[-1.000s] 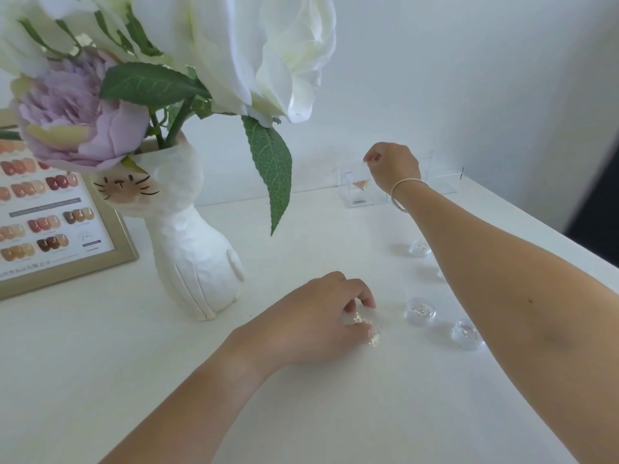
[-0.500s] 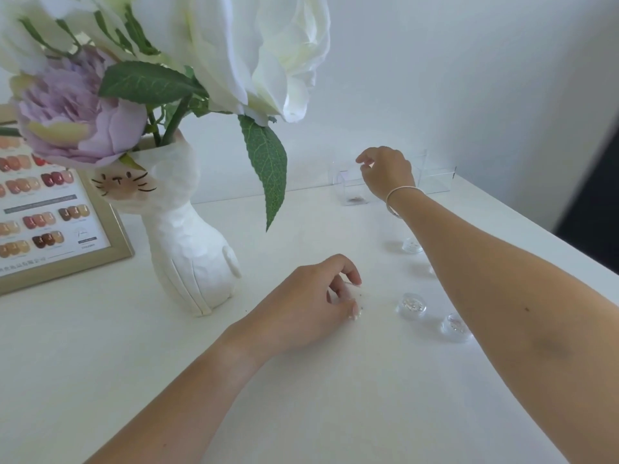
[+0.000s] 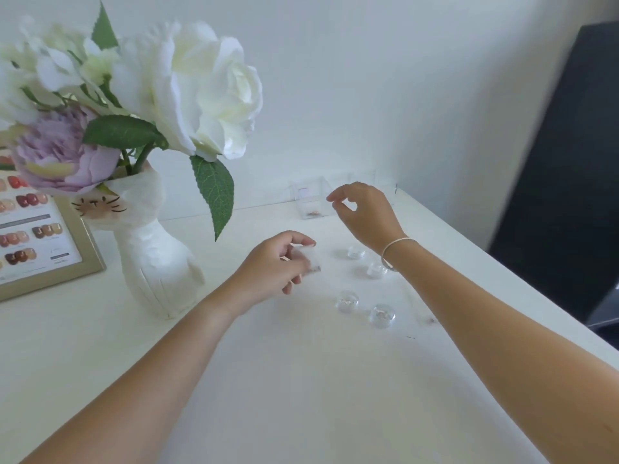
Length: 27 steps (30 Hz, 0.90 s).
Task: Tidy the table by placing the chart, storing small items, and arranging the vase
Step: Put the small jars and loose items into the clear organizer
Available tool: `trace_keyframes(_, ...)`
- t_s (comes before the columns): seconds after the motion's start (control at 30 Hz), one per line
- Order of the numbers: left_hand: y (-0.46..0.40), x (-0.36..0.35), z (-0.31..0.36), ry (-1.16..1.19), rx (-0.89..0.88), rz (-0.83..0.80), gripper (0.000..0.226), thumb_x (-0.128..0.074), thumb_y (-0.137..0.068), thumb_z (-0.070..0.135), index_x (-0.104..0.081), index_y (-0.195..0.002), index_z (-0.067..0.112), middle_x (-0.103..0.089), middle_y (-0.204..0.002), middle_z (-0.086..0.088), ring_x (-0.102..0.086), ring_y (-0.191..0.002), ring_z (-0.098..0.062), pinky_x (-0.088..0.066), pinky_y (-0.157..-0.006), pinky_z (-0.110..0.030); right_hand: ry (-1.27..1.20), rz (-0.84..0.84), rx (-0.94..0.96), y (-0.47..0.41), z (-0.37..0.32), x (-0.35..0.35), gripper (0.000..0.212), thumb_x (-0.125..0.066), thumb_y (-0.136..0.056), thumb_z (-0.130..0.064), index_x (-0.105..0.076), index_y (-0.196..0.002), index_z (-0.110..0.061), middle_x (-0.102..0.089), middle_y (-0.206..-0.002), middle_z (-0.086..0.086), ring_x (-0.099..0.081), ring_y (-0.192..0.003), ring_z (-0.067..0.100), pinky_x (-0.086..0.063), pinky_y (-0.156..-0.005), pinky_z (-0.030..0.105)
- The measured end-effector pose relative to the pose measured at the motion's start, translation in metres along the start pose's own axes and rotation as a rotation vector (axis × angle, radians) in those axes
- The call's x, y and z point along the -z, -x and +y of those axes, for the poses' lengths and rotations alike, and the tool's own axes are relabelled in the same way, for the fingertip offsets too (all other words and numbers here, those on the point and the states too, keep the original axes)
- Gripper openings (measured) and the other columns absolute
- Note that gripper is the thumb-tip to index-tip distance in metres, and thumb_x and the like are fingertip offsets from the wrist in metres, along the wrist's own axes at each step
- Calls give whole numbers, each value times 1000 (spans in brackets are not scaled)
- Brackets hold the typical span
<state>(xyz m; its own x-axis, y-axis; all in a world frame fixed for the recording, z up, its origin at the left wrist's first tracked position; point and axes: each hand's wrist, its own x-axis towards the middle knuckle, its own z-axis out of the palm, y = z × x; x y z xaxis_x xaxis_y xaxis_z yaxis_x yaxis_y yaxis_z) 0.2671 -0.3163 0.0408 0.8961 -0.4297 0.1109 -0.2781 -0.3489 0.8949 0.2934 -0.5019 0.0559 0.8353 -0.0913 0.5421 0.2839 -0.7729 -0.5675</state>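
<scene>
Head view: the left hand pinches a small blurred clear item, lifted just above the table. The clear acrylic box lies ahead and slightly right of this grip, against the wall. The right hand is nearer to the box, just beside it, with curled fingers holding nothing. Four small clear jars stand between the hands. The item's long axis I cannot tell.

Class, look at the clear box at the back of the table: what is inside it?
Inside the clear box, one small brownish item lies on its floor. The right hand covers the part further right, so anything there is hidden.
</scene>
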Motion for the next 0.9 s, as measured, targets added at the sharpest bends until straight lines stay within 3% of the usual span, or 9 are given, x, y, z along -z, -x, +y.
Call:
trace_keyframes(0.1, -18, 0, 15, 68, 59, 74, 22, -52, -83, 10, -61, -89, 29, -56, -75, 1, -56, -56, -11, -47, -52, -22, 5, 22, 19, 23, 9, 20, 18, -53, -88, -14, -68, -96, -18, -65, -96, -5, -46, -88, 10, -26, -72, 11)
trace_keyframes(0.23, -50, 1, 34, 107, 76, 159, 13, -50, -86, 13, -60, -89, 22, -58, -79, -1, -58, -55, -12, -49, -48, -20, 0, 64, -8, 51, 26, 41, 16, -55, -87, -13, -68, -93, -20, -58, -89, -13, -47, -87, 9, -28, -73, 12)
trace_keyframes(0.37, -83, 0, 42, -47, 41, 198, 20, -53, -86, 16, -56, -106, 16, -58, -83, -1, -58, -60, -12, -47, -49, -20, -1, 82, -21, 67, 42, 54, 18, -55, -87, -11, -68, -94, -21, -58, -90, -14, -50, -87, 10, -34, -77, 18)
trace_keyframes(0.5, -112, 0, 44, -135, 36, 292, 20, -56, -82, 15, -56, -102, 19, -56, -81, 3, -54, -59, -11, -42, -47, -21, -59, 123, -57, 69, 49, 58, 18, -55, -87, -12, -68, -95, -23, -61, -92, -14, -51, -88, 10, -36, -80, 21)
trace_keyframes(0.63, -140, 3, 40, -229, 38, 374, 17, -56, -81, 13, -58, -97, 19, -55, -83, 0, -51, -59, -12, -39, -48, -22, -63, 73, -43, 69, 53, 49, 20, -55, -87, -11, -68, -97, -23, -62, -95, -13, -51, -90, 10, -36, -80, 20)
trace_keyframes(0.73, -158, 2, 38, -314, 31, 400, 22, -56, -81, 13, -60, -102, 17, -51, -75, 8, -50, -57, -8, -37, -50, -21, -63, 77, -34, 67, 56, 45, 21, -54, -87, -11, -68, -97, -24, -60, -94, -17, -49, -90, 7, -34, -79, 18)
trace_keyframes(0.9, -181, -3, 30, -391, 46, 394, 25, -55, -84, 12, -60, -107, 18, -49, -77, 9, -52, -68, -12, -44, -63, -25, -71, 77, -26, 65, 59, 41, 22, -54, -87, -10, -68, -97, -23, -58, -90, -19, -49, -88, 5, -34, -72, 10)
